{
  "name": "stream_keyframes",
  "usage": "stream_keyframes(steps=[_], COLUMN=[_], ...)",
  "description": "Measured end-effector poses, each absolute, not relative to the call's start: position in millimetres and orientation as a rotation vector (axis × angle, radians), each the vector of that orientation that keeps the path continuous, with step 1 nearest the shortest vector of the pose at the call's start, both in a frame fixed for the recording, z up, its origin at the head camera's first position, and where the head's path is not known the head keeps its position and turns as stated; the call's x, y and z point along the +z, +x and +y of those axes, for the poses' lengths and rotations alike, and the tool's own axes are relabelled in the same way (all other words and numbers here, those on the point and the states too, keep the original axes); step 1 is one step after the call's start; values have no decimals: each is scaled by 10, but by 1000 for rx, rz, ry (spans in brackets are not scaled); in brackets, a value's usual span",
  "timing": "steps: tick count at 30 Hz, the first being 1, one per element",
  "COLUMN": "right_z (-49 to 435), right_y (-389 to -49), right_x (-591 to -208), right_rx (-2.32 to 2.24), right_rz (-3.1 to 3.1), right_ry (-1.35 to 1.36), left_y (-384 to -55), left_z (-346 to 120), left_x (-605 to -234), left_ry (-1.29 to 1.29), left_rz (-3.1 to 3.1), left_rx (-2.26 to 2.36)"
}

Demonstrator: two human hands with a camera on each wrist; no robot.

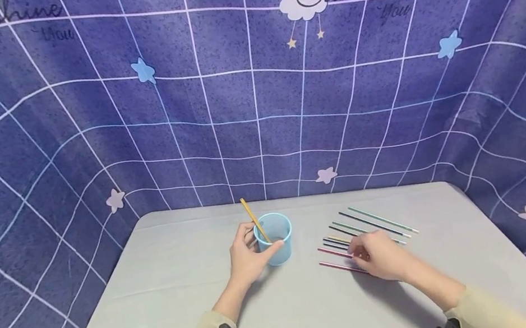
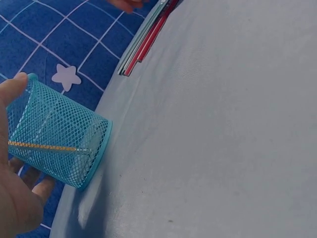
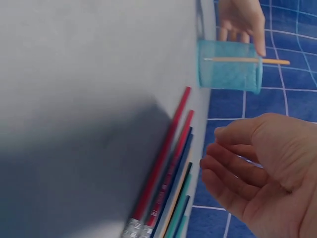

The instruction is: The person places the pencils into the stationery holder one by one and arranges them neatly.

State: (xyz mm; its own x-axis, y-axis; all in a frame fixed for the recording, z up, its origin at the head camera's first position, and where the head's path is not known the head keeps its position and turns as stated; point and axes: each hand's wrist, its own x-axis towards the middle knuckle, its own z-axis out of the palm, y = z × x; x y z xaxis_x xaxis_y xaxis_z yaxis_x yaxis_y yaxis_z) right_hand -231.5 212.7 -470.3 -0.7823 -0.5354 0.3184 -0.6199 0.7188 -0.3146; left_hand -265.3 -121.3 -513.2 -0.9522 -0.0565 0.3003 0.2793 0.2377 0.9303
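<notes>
My left hand (image 1: pixel 248 258) holds a light blue mesh pencil cup (image 1: pixel 278 253) upright on the table, thumb at the rim and fingers round its far side. A yellow pencil (image 1: pixel 253 216) leans inside the cup, its upper end sticking out; through the mesh in the left wrist view its lower end reaches the cup's bottom. Over a spread of pencils (image 1: pixel 374 224) my right hand (image 1: pixel 381 254) hovers with loosely bent fingers and nothing between them. Two red pencils (image 3: pixel 166 148) lie nearest me, with dark blue, green and yellow ones beyond, partly hidden by the hand.
A pale grey cloth covers the table (image 1: pixel 170 291). Behind and at both sides hangs a purple-blue curtain (image 1: pixel 232 95) with a grid and stars, meeting the table's back edge. The cup stands left of the pencils.
</notes>
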Motion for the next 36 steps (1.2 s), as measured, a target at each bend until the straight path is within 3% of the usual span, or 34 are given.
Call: stream_keyframes(steps=[13, 19, 28, 36], right_z=[2227, 2085, 1854, 1334], right_y=[-2199, -2277, -2647, -2864], right_x=[-4934, -4918, -4306, -3827], right_rx=[566, 572, 793, 1112], right_rz=[-2766, -2721, -2614, -2436], right_ry=[886, 928, 757, 737], left_y=[-2719, -2688, -2637, -2676], left_z=[-1116, -1186, -1177, -1191], left_x=[-5122, -5184, -5182, -5161], left_ry=[-323, -227, -205, -202], left_rz=[-2231, -2216, -2236, -2248], left_rx=[-1781, -1788, -1822, -1778])
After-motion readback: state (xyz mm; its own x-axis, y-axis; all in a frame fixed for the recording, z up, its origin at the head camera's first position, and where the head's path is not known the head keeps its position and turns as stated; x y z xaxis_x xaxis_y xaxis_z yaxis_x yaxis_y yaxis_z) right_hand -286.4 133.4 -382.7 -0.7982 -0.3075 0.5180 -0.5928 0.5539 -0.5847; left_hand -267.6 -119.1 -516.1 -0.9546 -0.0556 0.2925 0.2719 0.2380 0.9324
